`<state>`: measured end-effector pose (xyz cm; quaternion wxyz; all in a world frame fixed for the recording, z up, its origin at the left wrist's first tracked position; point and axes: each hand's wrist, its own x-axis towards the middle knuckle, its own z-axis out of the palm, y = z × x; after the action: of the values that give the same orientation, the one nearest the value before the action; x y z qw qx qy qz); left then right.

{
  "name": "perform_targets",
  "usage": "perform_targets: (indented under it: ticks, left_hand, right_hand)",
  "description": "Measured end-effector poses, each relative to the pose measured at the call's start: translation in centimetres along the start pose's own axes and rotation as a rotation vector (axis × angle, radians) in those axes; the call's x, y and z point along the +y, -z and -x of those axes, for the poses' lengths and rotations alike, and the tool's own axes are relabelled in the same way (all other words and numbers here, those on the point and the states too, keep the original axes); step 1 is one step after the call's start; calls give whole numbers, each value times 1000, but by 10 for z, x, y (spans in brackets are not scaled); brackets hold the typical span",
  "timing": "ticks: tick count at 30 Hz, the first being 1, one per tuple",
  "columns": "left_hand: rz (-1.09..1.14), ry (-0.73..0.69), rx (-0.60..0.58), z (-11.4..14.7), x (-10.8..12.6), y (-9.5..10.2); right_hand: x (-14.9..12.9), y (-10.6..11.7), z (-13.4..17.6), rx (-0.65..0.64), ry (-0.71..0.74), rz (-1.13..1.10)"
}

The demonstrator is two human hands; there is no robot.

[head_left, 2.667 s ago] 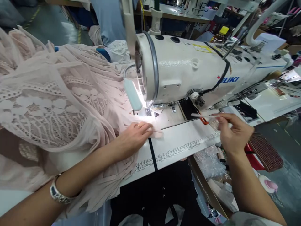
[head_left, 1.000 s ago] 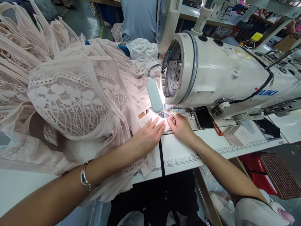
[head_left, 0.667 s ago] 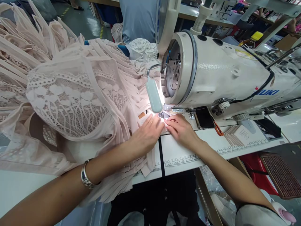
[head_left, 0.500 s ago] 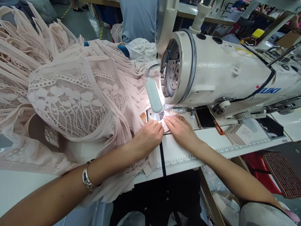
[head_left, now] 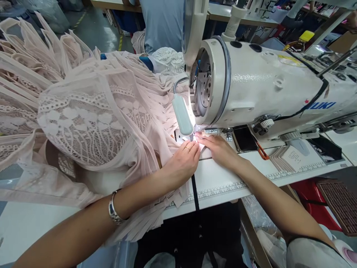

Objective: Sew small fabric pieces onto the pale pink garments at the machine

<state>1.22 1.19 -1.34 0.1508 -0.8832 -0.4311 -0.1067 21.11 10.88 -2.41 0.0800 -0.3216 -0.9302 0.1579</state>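
Observation:
Under the lit needle area of the white sewing machine (head_left: 248,85) lies a small piece of pale pink fabric (head_left: 205,153). Just in front of the needle, my left hand (head_left: 184,158) is closed, its fingertips pinching the fabric's edge. My right hand (head_left: 220,149) lies flat to the right, fingers stretched toward the needle and resting on the fabric; its thumb is hidden. Beside my left forearm is a heap of pale pink lace garments (head_left: 92,119) with cups and long straps. A pale green lamp (head_left: 182,114) hangs over the needle and partly covers it.
Right of my hands are a black phone (head_left: 244,139), an orange-handled tool (head_left: 262,150), and a stack of beige cards (head_left: 287,158). A measuring tape (head_left: 223,190) runs along the table's front edge. Beyond the machine sits a person in blue (head_left: 161,24).
My left hand has moved slightly right and closer to the needle. My right hand has shifted a little right, and the fabric near the needle looks more bunched. The view has shifted slightly.

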Motion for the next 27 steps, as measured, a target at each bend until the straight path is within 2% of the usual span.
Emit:
perform_targets:
  ticks: [8, 19, 27]
  left_hand:
    - [-19, 0, 6, -2, -5, 0]
    - [100, 41, -37, -1, -9, -1]
    - [-2, 54, -58, -5, -10, 2]
  right_hand:
    - [-2, 1, -3, 28, -29, -49]
    - [-8, 2, -4, 47, -38, 41]
    - [-8, 1, -6, 28, -57, 70]
